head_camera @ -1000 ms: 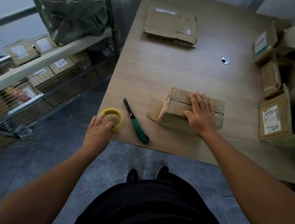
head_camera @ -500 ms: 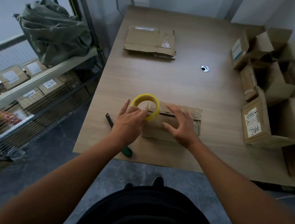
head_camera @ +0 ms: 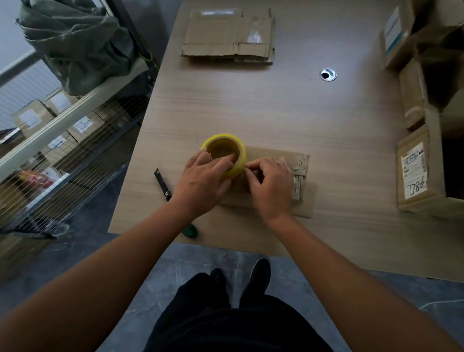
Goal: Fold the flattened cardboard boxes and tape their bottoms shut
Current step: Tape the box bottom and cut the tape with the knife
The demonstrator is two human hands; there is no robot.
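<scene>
A small folded cardboard box [head_camera: 286,177] lies near the front edge of the wooden table [head_camera: 258,108]. My left hand [head_camera: 201,181] holds a yellow tape roll [head_camera: 224,154] over the box's left end. My right hand [head_camera: 270,185] rests on the box, its thumb and forefinger pinched at the right side of the roll, where the tape's end seems to be. A stack of flattened cardboard boxes [head_camera: 229,35] lies at the far side of the table.
A green-handled utility knife [head_camera: 165,186] lies left of the box, partly under my left arm. Several folded open boxes [head_camera: 420,168] crowd the table's right side. A cable hole [head_camera: 328,74] sits mid-table. A wire shelf [head_camera: 47,139] with parcels and a green sack [head_camera: 75,35] stands at left.
My left hand lifted the tape roll from the table's front edge and carried it right onto the box. My right hand went from pressing flat on the box to pinching at the roll.
</scene>
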